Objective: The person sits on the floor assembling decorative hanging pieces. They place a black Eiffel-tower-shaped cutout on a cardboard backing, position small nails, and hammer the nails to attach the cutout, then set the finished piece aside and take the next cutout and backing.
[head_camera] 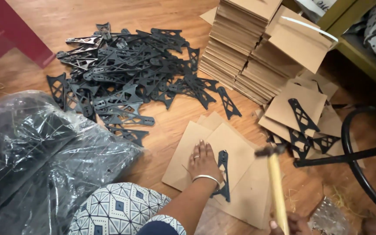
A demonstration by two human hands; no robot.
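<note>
Card sheets (244, 174) flat on floor. Black bracket (224, 176) on top, long axis running away from body. Left hand (203, 159) spread flat, touching bracket's left edge. Right hand (290, 224) gripping hammer (276, 182), head raised right of bracket.

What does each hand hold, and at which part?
The right hand grips a hammer at the lower end of its wooden handle. The left hand holds nothing; it presses flat on cardboard beside a black bracket.
</note>
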